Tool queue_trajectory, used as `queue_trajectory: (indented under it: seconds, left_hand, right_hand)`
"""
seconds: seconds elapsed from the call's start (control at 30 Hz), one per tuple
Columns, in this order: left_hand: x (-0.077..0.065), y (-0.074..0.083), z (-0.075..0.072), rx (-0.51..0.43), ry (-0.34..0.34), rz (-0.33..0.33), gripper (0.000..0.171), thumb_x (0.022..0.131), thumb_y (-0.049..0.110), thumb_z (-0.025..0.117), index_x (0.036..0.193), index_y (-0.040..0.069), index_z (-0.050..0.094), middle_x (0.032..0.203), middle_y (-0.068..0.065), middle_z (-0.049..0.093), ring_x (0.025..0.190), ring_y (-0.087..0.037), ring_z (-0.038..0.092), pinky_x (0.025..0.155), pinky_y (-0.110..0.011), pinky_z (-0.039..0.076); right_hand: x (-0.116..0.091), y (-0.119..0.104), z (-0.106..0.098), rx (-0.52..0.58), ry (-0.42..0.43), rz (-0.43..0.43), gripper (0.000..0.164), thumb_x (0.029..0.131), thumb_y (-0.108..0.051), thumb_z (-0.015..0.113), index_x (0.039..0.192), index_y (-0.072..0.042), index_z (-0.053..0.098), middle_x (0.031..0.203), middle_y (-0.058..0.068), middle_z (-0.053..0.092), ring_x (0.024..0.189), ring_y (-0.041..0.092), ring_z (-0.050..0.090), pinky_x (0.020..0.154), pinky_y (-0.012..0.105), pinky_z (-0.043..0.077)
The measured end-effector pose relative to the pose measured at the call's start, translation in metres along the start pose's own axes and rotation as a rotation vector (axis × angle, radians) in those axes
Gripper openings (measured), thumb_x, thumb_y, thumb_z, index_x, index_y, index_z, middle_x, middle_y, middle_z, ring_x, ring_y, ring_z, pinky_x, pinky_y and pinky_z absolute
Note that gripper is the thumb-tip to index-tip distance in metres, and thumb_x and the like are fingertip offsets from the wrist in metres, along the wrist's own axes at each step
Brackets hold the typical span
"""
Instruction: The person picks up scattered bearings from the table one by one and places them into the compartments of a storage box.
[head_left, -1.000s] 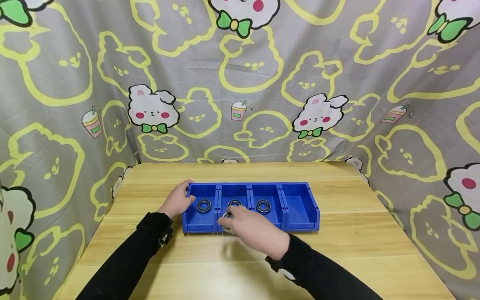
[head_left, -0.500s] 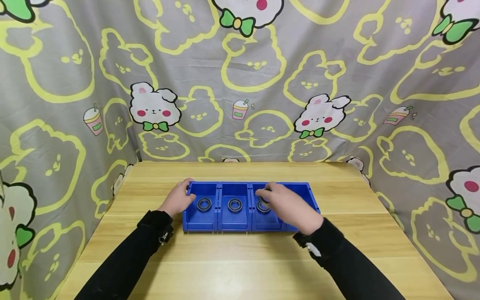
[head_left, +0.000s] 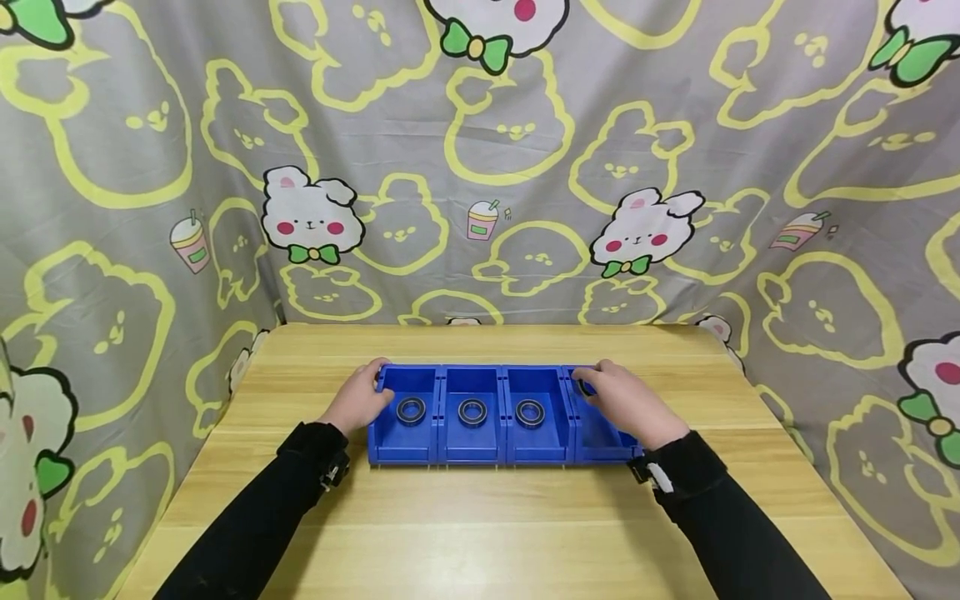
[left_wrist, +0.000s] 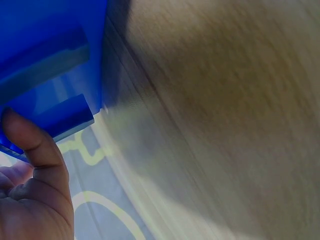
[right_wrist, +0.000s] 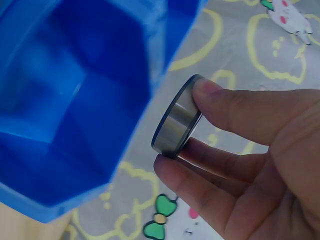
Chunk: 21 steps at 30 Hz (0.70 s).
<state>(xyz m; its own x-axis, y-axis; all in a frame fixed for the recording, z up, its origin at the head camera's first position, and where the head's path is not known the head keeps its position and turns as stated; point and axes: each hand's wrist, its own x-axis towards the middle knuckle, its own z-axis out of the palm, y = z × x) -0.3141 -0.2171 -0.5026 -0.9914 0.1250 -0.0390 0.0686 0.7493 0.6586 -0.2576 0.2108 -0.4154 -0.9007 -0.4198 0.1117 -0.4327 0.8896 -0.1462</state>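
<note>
Four-sided blue bins stand in a row on the table, the leftmost bin held at its left wall by my left hand. In the left wrist view the left thumb lies against that wall, other fingers behind it. My right hand pinches a ball bearing between thumb and fingertips, over the rightmost bin. The bearing is tilted, its shiny outer band showing in the right wrist view. One bearing lies flat in each other bin: the left bearing, a middle bearing and a third bearing.
The bins sit side by side on a wooden table. A grey patterned curtain hangs behind the table and along both sides. Bare wood shows in front of and behind the row.
My right hand has moved rightward along the row, from in front of the second bin, past the third, to the rightmost one, carrying the bearing. The left hand has kept its hold.
</note>
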Motion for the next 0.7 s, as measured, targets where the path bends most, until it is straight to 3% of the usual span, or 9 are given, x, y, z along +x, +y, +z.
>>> queue_trajectory:
  seconds: [0.1,0.33,0.57,0.7]
  left_hand:
    - [0.000,0.000,0.000,0.000,0.000,-0.004,0.061,0.096,0.018,0.059,0.152,0.009,0.036,0.140,-0.022,0.048,0.106,-0.030,0.056,0.093,-0.045,0.050]
    - [0.000,-0.002,0.001,-0.004,-0.002,0.002,0.060,0.096,0.017,0.059,0.151,0.008,0.037,0.139,-0.022,0.048,0.103,-0.029,0.056,0.088,-0.042,0.050]
    - [0.001,-0.001,0.001,-0.001,-0.002,0.007,0.059,0.096,0.017,0.059,0.151,0.009,0.038,0.139,-0.022,0.048,0.105,-0.029,0.056,0.091,-0.044,0.050]
    - [0.000,0.000,0.001,0.008,0.002,0.010,0.059,0.096,0.017,0.059,0.151,0.009,0.038,0.136,-0.021,0.049,0.097,-0.028,0.057,0.081,-0.039,0.049]
  right_hand:
    - [0.002,0.006,0.008,-0.021,-0.024,0.018,0.036,0.091,-0.004,0.072,0.126,-0.002,0.066,0.106,0.021,0.062,0.093,0.032,0.063,0.081,0.047,0.055]
    - [0.007,0.019,0.030,-0.039,-0.068,0.030,0.033,0.090,-0.001,0.071,0.123,0.002,0.066,0.108,0.023,0.064,0.099,0.038,0.063,0.084,0.050,0.054]
    - [0.012,0.027,0.049,-0.059,-0.109,0.050,0.030,0.091,-0.001,0.069,0.121,0.004,0.067,0.105,0.021,0.066,0.097,0.036,0.062,0.084,0.049,0.055]
    - [0.014,0.028,0.055,-0.052,-0.105,0.068,0.026,0.091,0.003,0.065,0.117,0.003,0.069,0.100,0.021,0.066,0.094,0.035,0.063,0.082,0.049,0.055]
